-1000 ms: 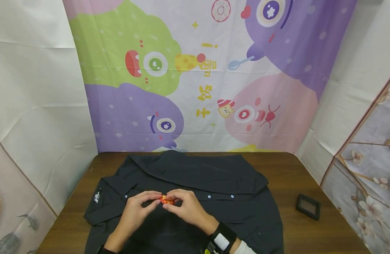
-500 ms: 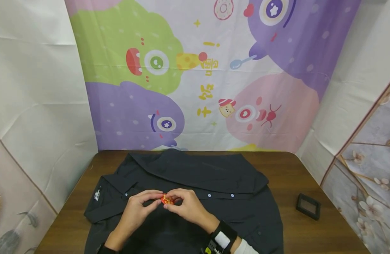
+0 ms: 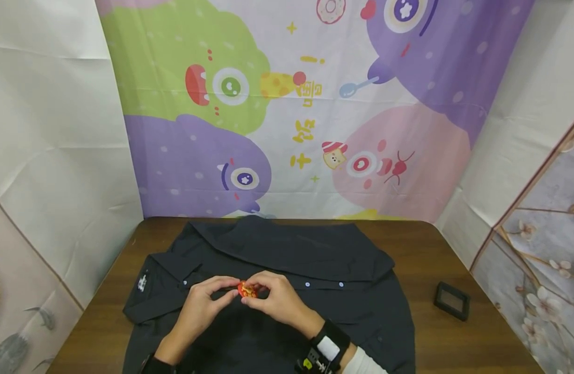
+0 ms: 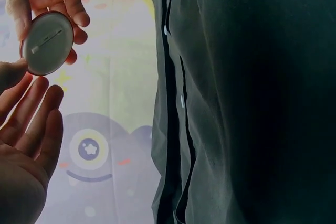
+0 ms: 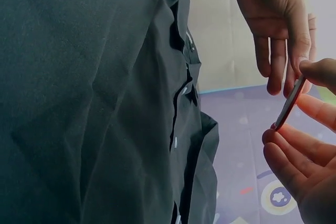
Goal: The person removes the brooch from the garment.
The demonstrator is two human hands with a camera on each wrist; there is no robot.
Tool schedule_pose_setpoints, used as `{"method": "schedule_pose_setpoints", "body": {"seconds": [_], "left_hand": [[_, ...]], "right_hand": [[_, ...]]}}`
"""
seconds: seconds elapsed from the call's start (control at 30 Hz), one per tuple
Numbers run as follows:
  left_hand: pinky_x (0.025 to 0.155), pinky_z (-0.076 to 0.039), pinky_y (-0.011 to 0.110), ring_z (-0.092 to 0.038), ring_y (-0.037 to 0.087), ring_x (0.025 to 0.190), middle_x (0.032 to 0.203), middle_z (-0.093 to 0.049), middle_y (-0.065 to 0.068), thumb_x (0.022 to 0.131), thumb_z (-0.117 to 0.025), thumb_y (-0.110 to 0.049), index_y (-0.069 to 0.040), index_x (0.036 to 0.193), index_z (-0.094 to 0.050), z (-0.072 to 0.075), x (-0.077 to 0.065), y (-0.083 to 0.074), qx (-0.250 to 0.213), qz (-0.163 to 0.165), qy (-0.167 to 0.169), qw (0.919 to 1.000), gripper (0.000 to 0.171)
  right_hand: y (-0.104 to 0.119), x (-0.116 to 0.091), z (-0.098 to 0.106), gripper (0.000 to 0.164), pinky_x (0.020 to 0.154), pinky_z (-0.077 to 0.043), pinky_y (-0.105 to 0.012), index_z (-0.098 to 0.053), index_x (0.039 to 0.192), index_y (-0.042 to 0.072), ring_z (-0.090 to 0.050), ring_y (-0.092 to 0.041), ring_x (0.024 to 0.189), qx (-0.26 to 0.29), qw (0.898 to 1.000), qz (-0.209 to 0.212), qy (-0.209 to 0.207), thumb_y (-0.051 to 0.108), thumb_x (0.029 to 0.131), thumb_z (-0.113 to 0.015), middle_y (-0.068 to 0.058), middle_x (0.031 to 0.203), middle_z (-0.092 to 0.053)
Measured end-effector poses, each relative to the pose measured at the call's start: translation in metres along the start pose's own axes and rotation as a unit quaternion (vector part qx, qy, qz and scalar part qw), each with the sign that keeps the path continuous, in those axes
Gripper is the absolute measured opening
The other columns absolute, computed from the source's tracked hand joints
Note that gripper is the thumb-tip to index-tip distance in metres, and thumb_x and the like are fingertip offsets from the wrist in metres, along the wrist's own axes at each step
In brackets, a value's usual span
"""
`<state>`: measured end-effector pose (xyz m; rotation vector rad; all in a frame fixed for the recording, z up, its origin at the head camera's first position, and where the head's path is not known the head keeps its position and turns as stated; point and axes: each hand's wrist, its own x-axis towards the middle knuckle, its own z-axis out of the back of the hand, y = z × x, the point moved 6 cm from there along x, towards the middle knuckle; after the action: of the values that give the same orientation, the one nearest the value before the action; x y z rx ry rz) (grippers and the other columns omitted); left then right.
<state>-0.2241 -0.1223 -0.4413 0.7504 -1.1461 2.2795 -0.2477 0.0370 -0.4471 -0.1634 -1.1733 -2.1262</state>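
A small round pin badge (image 3: 248,291), red and gold on its front, is held up over a dark button shirt (image 3: 291,254). My left hand (image 3: 200,306) pinches its left edge between thumb and forefinger. On the other edge, my right hand (image 3: 282,301) grips it with thumb and fingers. The left wrist view shows the pale back of the badge (image 4: 48,43), a thin pin lying across it. Edge-on in the right wrist view, the badge (image 5: 290,103) sits between the fingertips of both hands.
The shirt lies spread on a brown wooden table (image 3: 436,343), a folded sleeve (image 3: 151,291) at its left. A small black frame-like box (image 3: 452,301) rests at the right. Behind the table hangs a cartoon curtain (image 3: 296,197).
The badge has turned slightly, so more of its front shows in the head view. Both hands keep their hold in nearly the same place. The head view has tilted down a little.
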Motion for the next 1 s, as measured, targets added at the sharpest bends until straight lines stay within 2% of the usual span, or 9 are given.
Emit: {"method": "schedule_pose_setpoints", "body": {"seconds": [0.13,0.27,0.37,0.7,1.0], "left_hand": [[0.081,-0.050,0.009,-0.072,0.015,0.086,0.092,-0.075,-0.004,0.073,-0.083,-0.003,-0.011,0.093,-0.077,0.000,0.001,-0.001,0.016,0.010,0.003,0.9998,0.023],[0.077,-0.056,0.022,-0.072,0.013,0.086,0.092,-0.075,-0.005,0.073,-0.083,-0.005,-0.012,0.094,-0.077,0.000,0.001,-0.001,0.034,0.017,0.004,0.9993,0.022],[0.075,-0.057,0.027,-0.072,0.013,0.085,0.091,-0.075,-0.005,0.073,-0.083,-0.006,-0.012,0.093,-0.077,0.001,0.001,-0.001,0.043,0.016,0.002,0.9989,0.022],[0.074,-0.057,0.030,-0.071,0.013,0.084,0.090,-0.075,-0.004,0.075,-0.082,-0.009,-0.012,0.091,-0.077,0.000,0.002,-0.002,0.064,0.027,0.013,0.9975,0.018],[0.076,-0.057,0.031,-0.071,0.013,0.085,0.090,-0.075,-0.005,0.076,-0.082,-0.011,-0.013,0.092,-0.077,-0.001,0.000,-0.002,0.060,0.049,0.022,0.9967,0.017]], "right_hand": [[0.002,0.000,0.001,0.023,0.074,-0.058,-0.031,-0.071,0.101,0.008,-0.065,-0.012,0.083,-0.009,1.000,0.009,-0.003,0.018,0.082,-0.079,-0.005,0.097,-0.071],[0.004,0.000,0.003,0.024,0.075,-0.058,-0.029,-0.071,0.101,0.008,-0.065,-0.012,0.085,-0.019,1.000,0.018,-0.007,0.018,0.081,-0.080,-0.005,0.099,-0.071],[0.007,0.000,0.005,0.025,0.075,-0.057,-0.026,-0.071,0.101,0.009,-0.065,-0.012,0.086,-0.029,0.999,0.029,-0.011,0.019,0.080,-0.081,-0.005,0.100,-0.071],[0.012,0.000,0.010,0.026,0.075,-0.058,-0.029,-0.071,0.100,0.009,-0.065,-0.013,0.087,-0.056,0.997,0.052,-0.022,0.019,0.079,-0.082,-0.006,0.102,-0.070],[0.010,-0.002,0.012,0.030,0.080,-0.055,-0.024,-0.072,0.102,0.010,-0.065,-0.014,0.093,-0.092,0.994,0.051,-0.037,0.022,0.077,-0.083,-0.003,0.103,-0.071]]}}
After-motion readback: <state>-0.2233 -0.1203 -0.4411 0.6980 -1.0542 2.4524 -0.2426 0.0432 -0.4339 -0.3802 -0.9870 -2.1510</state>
